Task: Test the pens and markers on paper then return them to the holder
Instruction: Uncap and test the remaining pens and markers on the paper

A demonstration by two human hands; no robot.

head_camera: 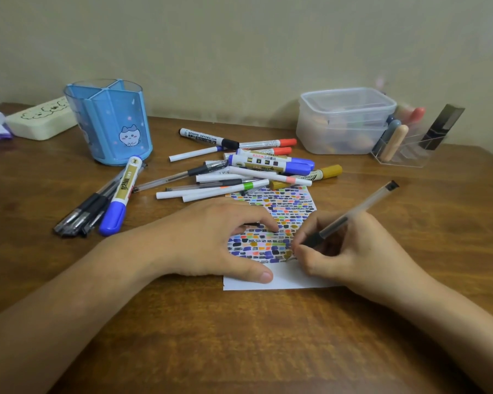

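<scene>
A white paper (285,277) covered with several coloured test marks lies on the wooden desk. My right hand (350,248) grips a clear gel pen (359,209) with its tip down on the paper; the black end points up and right. My left hand (217,237) rests on the paper's left side, thumb and fingertips pressing it flat. Behind the paper lies a pile of pens and markers (248,166). A blue marker (121,197) and several black pens (83,211) lie to the left. The blue divided holder (111,123) stands empty at the back left.
A lidded clear plastic box (345,120) sits at the back right, next to a clear organizer (404,146) with a few items. A cream power strip (40,120) lies by the wall at the back left. The wall runs behind the desk.
</scene>
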